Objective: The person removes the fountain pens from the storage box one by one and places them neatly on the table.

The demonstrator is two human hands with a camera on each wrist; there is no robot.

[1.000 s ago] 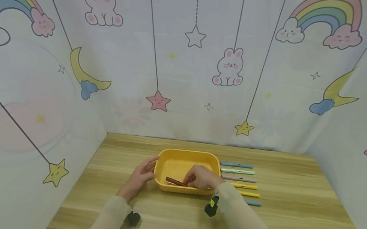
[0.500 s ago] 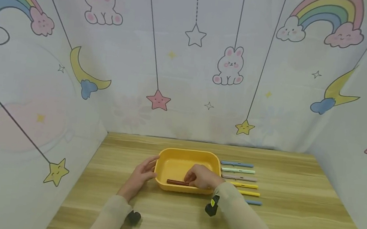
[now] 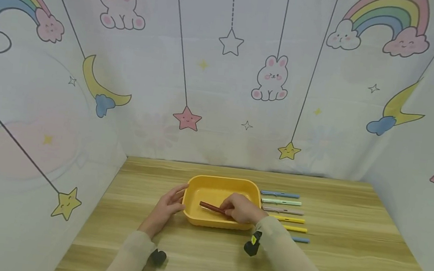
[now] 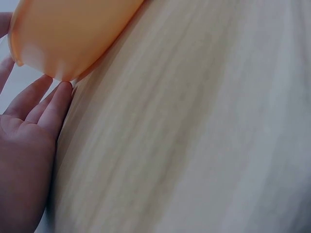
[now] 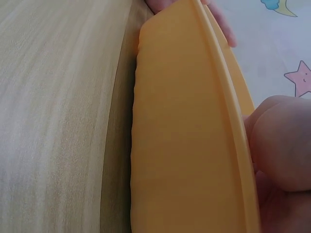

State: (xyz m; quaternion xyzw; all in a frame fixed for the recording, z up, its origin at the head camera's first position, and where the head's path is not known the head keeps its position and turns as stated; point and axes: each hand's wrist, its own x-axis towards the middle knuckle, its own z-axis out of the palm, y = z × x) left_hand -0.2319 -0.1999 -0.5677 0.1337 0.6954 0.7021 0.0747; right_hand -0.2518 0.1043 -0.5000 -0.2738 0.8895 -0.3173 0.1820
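Inside the yellow plastic box [image 3: 212,181], my right hand [image 3: 241,209] pinches a dark red pen [image 3: 210,207] near its right end. The pen's left end is tipped up off the box floor, and my fingers hide its other end. At the box's left side, my left hand [image 3: 168,208] rests with extended fingers touching the outer wall. In the left wrist view its fingertips [image 4: 62,87] meet the box wall. The right wrist view shows the box's front wall [image 5: 180,121] with part of my right hand [image 5: 282,141] beyond the rim; the pen is hidden there.
To the right of the box lie several pens in a column: a blue pen [image 3: 280,194], a mint green pen [image 3: 281,202], a greyish-pink one, yellow ones and another blue one. My right forearm partly covers the nearest ones. Patterned cloth walls [image 3: 226,87] surround the wooden table [image 3: 203,259].
My right hand has risen slightly and lifted the dark red pen, tilting its left end up from the box floor. My left hand has stayed at the box's side.
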